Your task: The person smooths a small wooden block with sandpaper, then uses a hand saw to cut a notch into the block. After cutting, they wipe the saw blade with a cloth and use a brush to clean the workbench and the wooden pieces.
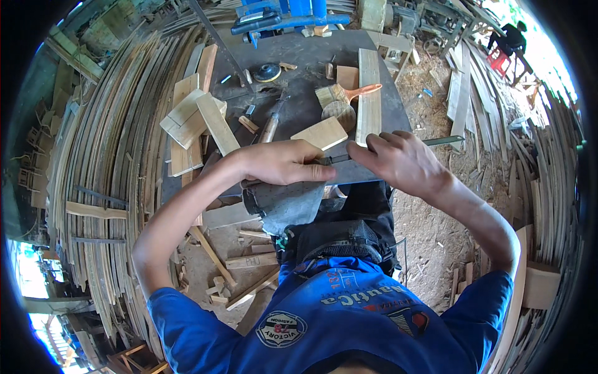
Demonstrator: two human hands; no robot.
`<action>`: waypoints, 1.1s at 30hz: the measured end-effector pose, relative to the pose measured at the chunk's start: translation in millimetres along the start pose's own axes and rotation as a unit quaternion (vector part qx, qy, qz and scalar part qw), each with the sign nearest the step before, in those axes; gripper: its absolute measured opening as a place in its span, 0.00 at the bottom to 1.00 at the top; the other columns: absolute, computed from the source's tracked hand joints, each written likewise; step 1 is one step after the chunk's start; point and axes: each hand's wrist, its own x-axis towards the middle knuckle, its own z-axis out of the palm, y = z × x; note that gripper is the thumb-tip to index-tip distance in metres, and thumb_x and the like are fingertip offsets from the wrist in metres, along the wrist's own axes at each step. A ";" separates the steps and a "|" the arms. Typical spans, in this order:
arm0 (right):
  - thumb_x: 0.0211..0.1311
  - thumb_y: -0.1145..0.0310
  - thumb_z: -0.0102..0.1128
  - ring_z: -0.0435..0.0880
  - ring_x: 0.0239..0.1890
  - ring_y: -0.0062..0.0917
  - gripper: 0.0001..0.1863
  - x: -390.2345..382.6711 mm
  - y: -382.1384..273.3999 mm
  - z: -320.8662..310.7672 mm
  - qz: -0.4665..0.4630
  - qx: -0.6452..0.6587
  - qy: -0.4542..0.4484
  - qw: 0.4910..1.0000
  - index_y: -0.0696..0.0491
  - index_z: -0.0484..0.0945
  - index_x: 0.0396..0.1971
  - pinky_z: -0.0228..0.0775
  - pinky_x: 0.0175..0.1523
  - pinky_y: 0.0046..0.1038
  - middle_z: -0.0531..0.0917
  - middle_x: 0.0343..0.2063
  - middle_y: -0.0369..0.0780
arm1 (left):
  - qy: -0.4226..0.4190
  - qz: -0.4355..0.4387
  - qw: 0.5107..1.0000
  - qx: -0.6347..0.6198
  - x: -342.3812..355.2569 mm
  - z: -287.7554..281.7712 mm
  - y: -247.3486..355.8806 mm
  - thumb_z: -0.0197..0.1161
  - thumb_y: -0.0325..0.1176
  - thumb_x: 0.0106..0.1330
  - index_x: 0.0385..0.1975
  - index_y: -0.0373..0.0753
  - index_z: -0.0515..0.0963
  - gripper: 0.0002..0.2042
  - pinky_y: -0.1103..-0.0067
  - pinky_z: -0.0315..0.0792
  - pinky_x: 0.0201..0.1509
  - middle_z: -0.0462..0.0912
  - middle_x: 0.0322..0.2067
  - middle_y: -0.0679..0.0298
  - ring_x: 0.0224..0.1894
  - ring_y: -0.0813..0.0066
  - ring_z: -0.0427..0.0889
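Note:
At the dark worktable's (283,56) near edge, my left hand (289,163) closes around a grey cloth (280,206) that hangs over the front, and around the dark end of a thin metal bar. My right hand (402,159) grips the same bar (443,140), which sticks out to its right. Just behind my hands lie a short pale board (317,131), a wooden-handled brush (358,91) and a long tool with a pale handle (270,128). A long plank (369,87) lies along the table's right side.
Loose boards (187,118) lie on the table's left, a blue metal fixture (289,20) at its far end. Long timber strips are stacked left (106,174) and right (548,187). Offcuts (249,262) litter the floor. A person (507,43) sits at the upper right on a red stool.

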 end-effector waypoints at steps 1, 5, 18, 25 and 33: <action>0.45 0.69 0.53 0.79 0.23 0.21 0.12 -0.8 -2.4 0.4 -0.012 -0.026 0.025 0.999 0.51 0.71 0.34 0.72 0.25 0.26 0.70 0.17 0.37 | -0.023 0.019 0.997 -0.071 -1.7 -1.4 -5.7 0.52 0.46 0.64 0.31 0.31 0.72 0.19 0.79 0.62 0.28 0.71 0.19 0.68 0.24 0.84 0.65; 0.47 0.68 0.54 0.79 0.27 0.21 0.14 -2.8 -6.9 -2.5 -0.034 -0.027 0.051 0.998 0.51 0.71 0.36 0.70 0.25 0.26 0.71 0.18 0.37 | -0.039 0.071 0.986 -0.143 -5.5 3.0 -11.4 0.52 0.43 0.64 0.39 0.32 0.71 0.18 0.82 0.62 0.32 0.72 0.24 0.74 0.30 0.88 0.65; 0.52 0.69 0.52 0.80 0.20 0.32 0.05 1.8 15.8 -4.2 -0.006 0.158 -0.068 0.985 0.54 0.73 0.27 0.72 0.27 0.31 0.75 0.15 0.41 | 0.167 0.102 0.979 0.054 -1.4 23.5 -10.3 0.55 0.40 0.63 0.33 0.32 0.71 0.14 0.74 0.64 0.26 0.73 0.17 0.58 0.20 0.69 0.72; 0.42 0.67 0.57 0.73 0.24 0.24 0.15 -3.7 -1.1 -13.1 -0.045 -0.094 0.094 0.990 0.54 0.73 0.34 0.67 0.26 0.27 0.66 0.20 0.35 | 0.012 0.091 0.988 -0.126 -2.0 14.1 -10.1 0.58 0.48 0.59 0.30 0.30 0.71 0.21 0.76 0.65 0.27 0.73 0.18 0.69 0.22 0.78 0.71; 0.55 0.67 0.52 0.78 0.22 0.35 0.08 10.9 24.4 -22.8 0.031 0.272 -0.255 0.927 0.56 0.73 0.29 0.69 0.30 0.35 0.76 0.18 0.45 | 0.154 0.127 0.959 0.199 1.0 30.0 9.0 0.57 0.34 0.60 0.35 0.31 0.67 0.12 0.65 0.65 0.28 0.75 0.20 0.49 0.23 0.51 0.75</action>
